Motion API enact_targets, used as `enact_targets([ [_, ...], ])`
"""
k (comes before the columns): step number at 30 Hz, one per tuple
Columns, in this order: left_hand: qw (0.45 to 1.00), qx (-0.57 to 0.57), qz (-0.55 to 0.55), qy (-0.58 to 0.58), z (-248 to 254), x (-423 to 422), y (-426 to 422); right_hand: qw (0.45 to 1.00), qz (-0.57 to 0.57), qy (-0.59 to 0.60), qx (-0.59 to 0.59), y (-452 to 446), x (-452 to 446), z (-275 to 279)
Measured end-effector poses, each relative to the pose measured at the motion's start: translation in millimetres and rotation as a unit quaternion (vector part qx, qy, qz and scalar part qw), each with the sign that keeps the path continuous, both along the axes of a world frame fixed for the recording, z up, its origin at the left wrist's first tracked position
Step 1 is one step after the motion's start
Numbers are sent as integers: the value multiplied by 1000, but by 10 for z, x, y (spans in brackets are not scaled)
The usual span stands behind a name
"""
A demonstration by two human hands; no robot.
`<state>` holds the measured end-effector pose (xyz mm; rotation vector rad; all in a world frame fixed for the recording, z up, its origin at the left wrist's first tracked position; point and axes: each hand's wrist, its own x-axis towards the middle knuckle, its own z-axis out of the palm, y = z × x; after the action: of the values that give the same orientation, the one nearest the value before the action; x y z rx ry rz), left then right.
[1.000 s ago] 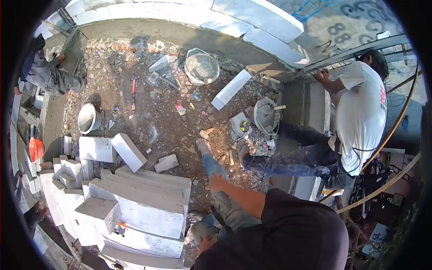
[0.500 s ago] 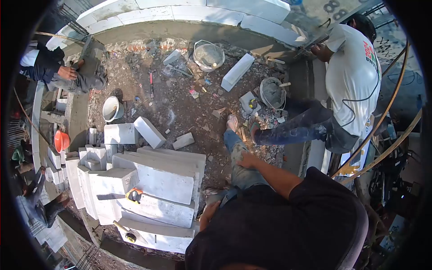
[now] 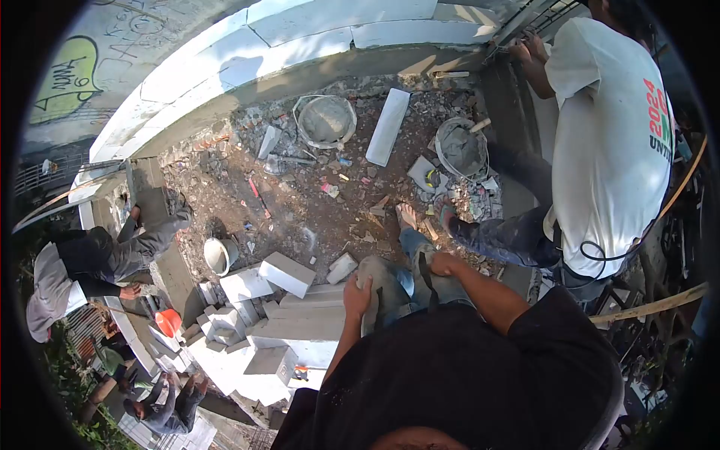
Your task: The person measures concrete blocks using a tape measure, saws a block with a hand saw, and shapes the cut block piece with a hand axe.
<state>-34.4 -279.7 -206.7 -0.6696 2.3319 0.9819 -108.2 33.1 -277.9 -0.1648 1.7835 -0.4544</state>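
Shifted forward, the left hand [image 3: 358, 295] lies loosely spread on a dusty knee [image 3: 378, 283]; the right hand [image 3: 444, 263] has unclear closure. Round buckets [image 3: 299, 126] hold grey, pasty mortar [image 3: 326, 120].

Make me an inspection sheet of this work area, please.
Surface: rough ground strewn with rubble.
Job's things: pale blocks stacked unevenly; a long block lying apart; two buckets holding grey material.
Clutter: a red tool and a yellow-and-black item lie among the debris.
Hands: left hand and right hand rest on the wearer's legs; no tool seen in either.
Cables: a dark cord loops at the back of the worker in the pale shirt; none seen on the ground.
Surroundings: a block wall along the far side; more people at the left.
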Motion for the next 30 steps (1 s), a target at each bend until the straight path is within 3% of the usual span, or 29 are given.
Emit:
enact_targets([
  [4, 988, -15, -110, 111, -68, -1401, -47, 1000, 19, -11, -7, -64, -192, -233],
  [7, 975, 25, -165, 147, -259, -2465, 108, 998, -61, -4, -14, -318, -488, -102],
  [8, 977, 29, -174, 124, -372, -2814, 213, 981, -188, 34, -5, -426, -490, -136],
  [9, 966, 1, -215, 145, -661, -3141, 329, 948, -310, 72, 5, -530, -544, -227],
  [11, 953, -15, -274, 131, -1231, -3816, 495, 900, -416, 77, 106, -857, -1077, 274],
  [15, 938, -55, -342, -4, -2163, -4896, 1010, 855, -480, 85, 175, -1397, -1388, -26],
  [19, 951, -82, -281, -100, -3252, -5495, 1720, 851, -463, 22, 248, -1628, -1562, -478],
  [21, 948, -128, -253, -143, -3820, -5521, 1897, 818, -533, 74, 204, -1449, -1634, -530],
  [22, 949, -129, -226, -176, -4036, -5529, 1968, 822, -511, 115, 224, -1433, -1649, -520],
  [24, 948, -214, -214, -100, -4414, -5370, 2092, 800, -540, 89, 246, -1406, -1667, -653],
  [26, 955, -266, -134, 14, -4606, -5198, 2003, 796, -538, 107, 256, -1385, -1733, -657],
  [27, 944, -318, -76, -46, -4566, -5218, 2079, 794, -537, 115, 260, -1365, -1777, -643],
  [30, 953, -277, -106, -66, -4619, -5224, 1943, 786, -543, 129, 268, -1317, -1832, -664],
])
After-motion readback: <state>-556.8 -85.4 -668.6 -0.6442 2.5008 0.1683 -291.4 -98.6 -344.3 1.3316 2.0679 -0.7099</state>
